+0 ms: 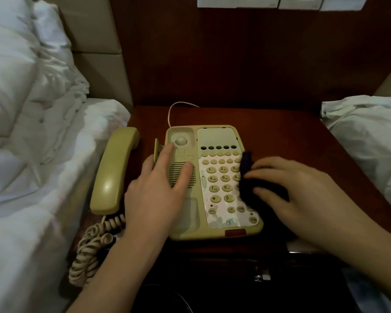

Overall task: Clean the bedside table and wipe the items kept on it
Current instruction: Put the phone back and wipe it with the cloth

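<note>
Right hand (303,190) clamps dark cloth (246,177) onto right edge of phone keypad (221,184).

Left hand (158,188) flat, fingers loose, gripping nothing, pressed on speaker grille of phone base (215,136). Base sits mid bedside table (280,136). Handset (113,170) off cradle, lying on table just left of base, coiled cord (93,245) trailing off front-left corner. White bedding (32,132) on left, more on right.
</note>
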### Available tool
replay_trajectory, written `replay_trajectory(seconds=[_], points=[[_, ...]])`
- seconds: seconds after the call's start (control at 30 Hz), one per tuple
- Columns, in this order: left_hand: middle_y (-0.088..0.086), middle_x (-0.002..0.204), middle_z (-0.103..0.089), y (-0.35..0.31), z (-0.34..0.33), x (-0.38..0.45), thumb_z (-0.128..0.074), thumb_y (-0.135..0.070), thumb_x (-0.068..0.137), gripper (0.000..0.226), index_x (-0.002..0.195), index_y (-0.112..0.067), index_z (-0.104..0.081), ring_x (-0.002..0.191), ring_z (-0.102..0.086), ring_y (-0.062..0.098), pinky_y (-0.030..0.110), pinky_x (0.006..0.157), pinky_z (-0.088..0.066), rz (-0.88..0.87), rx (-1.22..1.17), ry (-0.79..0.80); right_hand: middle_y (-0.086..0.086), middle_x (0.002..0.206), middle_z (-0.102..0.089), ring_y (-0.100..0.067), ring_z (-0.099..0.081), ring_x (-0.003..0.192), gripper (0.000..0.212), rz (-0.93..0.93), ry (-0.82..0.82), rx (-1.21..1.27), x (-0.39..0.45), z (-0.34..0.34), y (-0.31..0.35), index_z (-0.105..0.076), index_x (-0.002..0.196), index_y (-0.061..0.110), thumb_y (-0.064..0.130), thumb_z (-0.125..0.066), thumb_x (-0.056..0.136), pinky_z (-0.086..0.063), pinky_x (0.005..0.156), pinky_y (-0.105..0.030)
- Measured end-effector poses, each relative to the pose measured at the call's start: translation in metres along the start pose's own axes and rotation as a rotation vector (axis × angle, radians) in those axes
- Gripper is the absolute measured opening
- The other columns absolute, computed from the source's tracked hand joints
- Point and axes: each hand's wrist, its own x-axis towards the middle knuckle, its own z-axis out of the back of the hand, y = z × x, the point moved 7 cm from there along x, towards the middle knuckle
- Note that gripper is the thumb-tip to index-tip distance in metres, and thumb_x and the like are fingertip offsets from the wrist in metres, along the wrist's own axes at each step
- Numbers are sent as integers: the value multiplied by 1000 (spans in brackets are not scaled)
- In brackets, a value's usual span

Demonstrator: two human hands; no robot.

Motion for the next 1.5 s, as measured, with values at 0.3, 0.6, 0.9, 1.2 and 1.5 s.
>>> replay_trajectory(seconds=[0.3, 0.6, 0.9, 1.2, 1.5], points=[[-5, 169, -19, 1, 2, -5, -41, -73, 93, 75, 158, -52, -11, 146, -38, 31, 48, 115, -35, -28, -23, 77, 28, 126, -54, -1, -56, 108, 28, 156, -66, 33, -37, 10, 18, -63, 122, 40, 40, -53, 96, -50, 93, -29], [-6, 167, -24, 3, 2, -6, -43, -78, 88, 79, 158, -52, -14, 144, -41, 29, 50, 114, -38, -49, -20, 63, 14, 128, -61, -7, -60, 98, 38, 414, 134, -128, -47, -18, 41, -65, 125, 31, 37, -60, 88, -54, 77, -23], [-5, 169, -20, -1, 1, -8, -41, -75, 91, 78, 158, -51, -10, 145, -40, 31, 48, 113, -37, -36, 19, 72, 1, 125, -48, -14, -58, 103, 42, 292, 46, -96, -49, -16, 30, -66, 124, 28, 42, -49, 89, -57, 69, -22], [-4, 169, -19, 1, 1, -7, -41, -75, 92, 77, 158, -52, -10, 146, -39, 31, 48, 114, -36, -42, 13, 71, 3, 122, -52, -13, -59, 99, 43, 360, 92, -174, -43, -10, 23, -65, 123, 33, 41, -56, 82, -56, 67, -24], [-4, 169, -20, 1, 0, -7, -42, -74, 92, 78, 159, -51, -11, 146, -38, 30, 47, 115, -36, -46, 5, 63, 1, 119, -54, -15, -59, 102, 46, 334, -7, -128, -26, -33, 55, -62, 129, 24, 40, -53, 87, -56, 68, -24]])
